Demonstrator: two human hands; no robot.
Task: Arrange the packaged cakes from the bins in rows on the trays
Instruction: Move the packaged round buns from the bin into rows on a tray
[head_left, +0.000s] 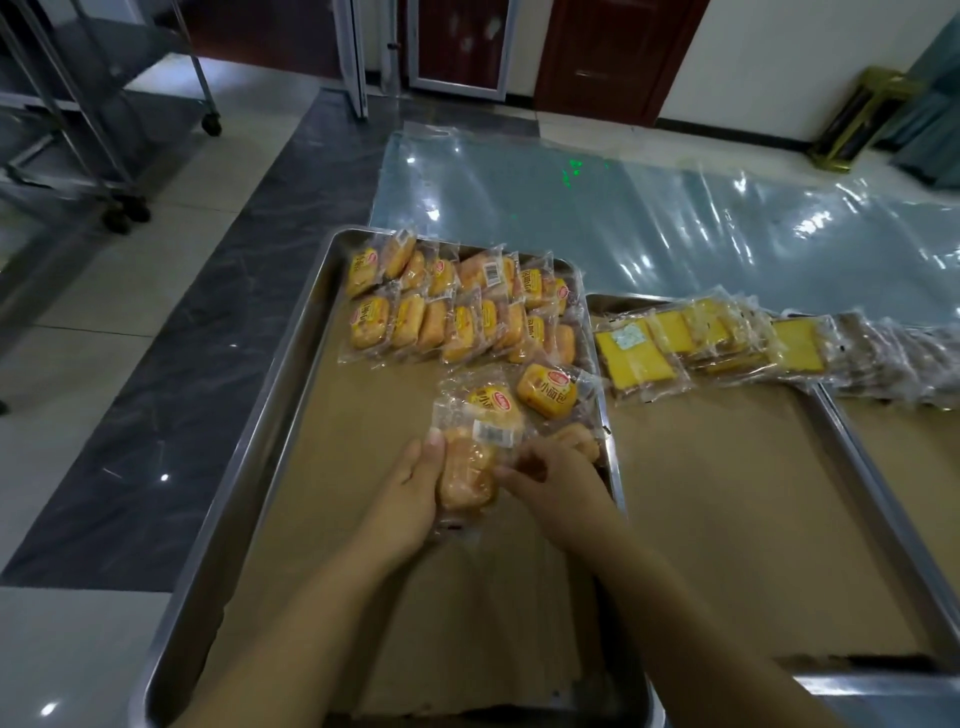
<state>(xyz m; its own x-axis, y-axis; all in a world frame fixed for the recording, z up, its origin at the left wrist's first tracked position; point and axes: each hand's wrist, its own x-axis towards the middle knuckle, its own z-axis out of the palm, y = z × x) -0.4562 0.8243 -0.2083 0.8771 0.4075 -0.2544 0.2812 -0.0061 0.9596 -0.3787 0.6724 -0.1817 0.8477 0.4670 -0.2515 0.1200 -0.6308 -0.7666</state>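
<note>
Yellow "小面包" labels on packaged cakes (546, 397); left hand (410, 499) and right hand (556, 483) grip one packet (467, 475).

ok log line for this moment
left hand holds clear-wrapped golden cake | right hand pinches its wrapper | steel tray: two rows laid, third begun

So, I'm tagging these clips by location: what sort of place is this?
Probably a food-packing or bakery workroom: big steel trays lined with brown paper hold rows of packaged cakes, and a wheeled steel rack stands on the tiled floor at left.
</note>
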